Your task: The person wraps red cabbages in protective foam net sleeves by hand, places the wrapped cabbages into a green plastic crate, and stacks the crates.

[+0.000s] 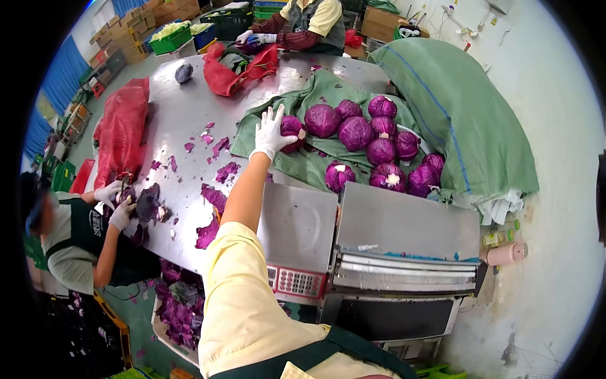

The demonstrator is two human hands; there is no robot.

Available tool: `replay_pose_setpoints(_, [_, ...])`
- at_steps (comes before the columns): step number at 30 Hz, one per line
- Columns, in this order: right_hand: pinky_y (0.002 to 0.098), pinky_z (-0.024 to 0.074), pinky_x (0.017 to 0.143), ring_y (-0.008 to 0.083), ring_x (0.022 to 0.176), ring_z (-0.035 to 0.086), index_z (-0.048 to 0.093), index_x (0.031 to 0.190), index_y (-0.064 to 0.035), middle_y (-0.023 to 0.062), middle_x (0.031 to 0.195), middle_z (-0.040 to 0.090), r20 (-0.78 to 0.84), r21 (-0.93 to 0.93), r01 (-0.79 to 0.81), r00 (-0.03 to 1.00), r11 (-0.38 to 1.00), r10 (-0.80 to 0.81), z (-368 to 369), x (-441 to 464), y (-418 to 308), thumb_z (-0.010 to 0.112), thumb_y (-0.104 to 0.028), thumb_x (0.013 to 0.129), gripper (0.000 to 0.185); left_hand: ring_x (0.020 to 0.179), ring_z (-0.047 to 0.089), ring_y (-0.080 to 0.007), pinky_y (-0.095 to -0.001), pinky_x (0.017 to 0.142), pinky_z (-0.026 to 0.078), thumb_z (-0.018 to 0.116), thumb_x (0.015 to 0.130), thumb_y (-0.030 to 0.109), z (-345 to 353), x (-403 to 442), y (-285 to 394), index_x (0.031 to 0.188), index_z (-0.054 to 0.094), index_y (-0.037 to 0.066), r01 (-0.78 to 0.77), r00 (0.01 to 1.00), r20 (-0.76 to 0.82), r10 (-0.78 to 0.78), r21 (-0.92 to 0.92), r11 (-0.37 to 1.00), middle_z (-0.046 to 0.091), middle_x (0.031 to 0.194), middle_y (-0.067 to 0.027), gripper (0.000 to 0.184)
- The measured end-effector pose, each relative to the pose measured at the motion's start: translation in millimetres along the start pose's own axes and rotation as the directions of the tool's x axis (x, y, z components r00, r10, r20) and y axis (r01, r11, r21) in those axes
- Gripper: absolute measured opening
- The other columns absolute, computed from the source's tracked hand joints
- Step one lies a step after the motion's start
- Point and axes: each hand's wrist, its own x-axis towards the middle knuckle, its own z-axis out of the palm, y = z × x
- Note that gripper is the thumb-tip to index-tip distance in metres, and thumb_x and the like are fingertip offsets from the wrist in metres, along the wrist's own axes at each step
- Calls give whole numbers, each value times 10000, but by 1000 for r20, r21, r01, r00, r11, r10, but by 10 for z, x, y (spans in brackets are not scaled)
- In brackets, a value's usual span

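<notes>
My left hand (271, 134), in a white glove, reaches across the metal table to a red cabbage (292, 134) at the left of a group. Its thumb lies over the front of this cabbage, while the fingers spread along its left side. Several more red cabbages (355, 133) rest to the right on a green cloth sack (297, 169). My right hand is out of view.
A scale (297, 221) and a film wrapping machine (404, 252) stand nearest me. A full green sack (467, 107) leans at right. Purple leaf scraps (213, 197) litter the metal table (177, 126). One co-worker (82, 234) trims at left; another (309, 28) stands opposite.
</notes>
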Motion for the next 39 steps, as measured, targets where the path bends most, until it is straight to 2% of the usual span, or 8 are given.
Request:
replay_pose_setpoints(8, [429, 470, 845, 336, 875, 602, 682, 942, -5, 219, 952, 646, 96, 139, 216, 969, 967, -230, 249, 205, -1318, 532, -155, 802, 254, 1240, 470, -368, -455, 1003, 396, 594, 720, 729, 280, 562, 199, 1293, 550, 183, 353, 920, 199, -337, -52, 934, 509, 1331, -191, 792])
replay_pose_setpoints(13, [477, 452, 885, 336, 911, 591, 682, 956, -33, 215, 999, 635, 198, -66, 357, 920, 932, -338, 65, 235, -1916, 520, -132, 790, 252, 1118, 515, -279, -439, 930, 408, 766, 632, 490, 470, 218, 73, 996, 638, 156, 18, 991, -127, -37, -153, 988, 596, 1044, -93, 510])
replay_pose_setpoints(16, [507, 464, 916, 348, 926, 612, 594, 1170, -65, 228, 1206, 561, 427, 698, -22, 816, 716, -391, 483, 250, -1571, 557, -221, 827, 378, 1241, 435, -306, -471, 986, 385, 814, 579, 450, 445, -46, -33, 1283, 513, 145, 56, 964, -225, -140, -340, 939, 498, 1282, -153, 824])
replay_pose_setpoints(20, [390, 419, 969, 294, 1129, 529, 566, 1140, 7, 153, 1215, 562, 281, 221, 355, 869, 908, -408, 1172, 197, -1419, 464, -158, 925, 289, 1259, 434, -345, -477, 1018, 375, 829, 579, 450, 494, -190, -120, 1401, 390, 124, 341, 913, -100, -394, -342, 876, 450, 1338, -211, 987])
replay_pose_setpoints(28, [408, 371, 1014, 334, 1199, 474, 612, 1075, -13, 188, 1257, 522, 208, 423, 312, 880, 851, -427, 1075, 14, -1658, 473, -125, 920, 236, 1105, 532, -326, -527, 733, 524, 804, 693, 310, 165, -370, 46, 1439, 236, 190, 418, 701, 406, -587, -900, -123, 443, 1315, -157, 945])
replay_pose_setpoints(32, [410, 368, 1019, 338, 1212, 469, 624, 1065, -24, 201, 1252, 530, 223, 467, 305, 868, 830, -444, 1153, -9, -1543, 481, -124, 918, 227, 1115, 536, -309, -477, 820, 522, 782, 728, 278, -330, -900, 376, 1432, 267, 90, 335, 804, 330, -495, -939, -82, 440, 1322, -158, 893])
replay_pose_setpoints(36, [401, 366, 1019, 336, 1214, 469, 627, 1071, -24, 209, 1253, 531, 197, 645, 218, 879, 733, -434, 1417, -77, -1771, 475, -143, 922, 244, 1275, 420, -333, -379, 1102, 295, 781, 674, 207, -623, -1630, 690, 1395, 331, -47, -177, 905, -416, -86, -555, 813, 454, 1343, -210, 888])
replay_pose_setpoints(39, [398, 384, 1005, 338, 1196, 483, 603, 1138, -23, 218, 1249, 529, 148, 629, 321, 845, 708, -514, 1599, -111, -1900, 503, -100, 882, 285, 1336, 325, -398, -434, 1123, 264, 790, 628, 181, -883, -2184, 936, 1382, 408, 26, -161, 939, -323, 114, -122, 979, 362, 1424, -236, 859])
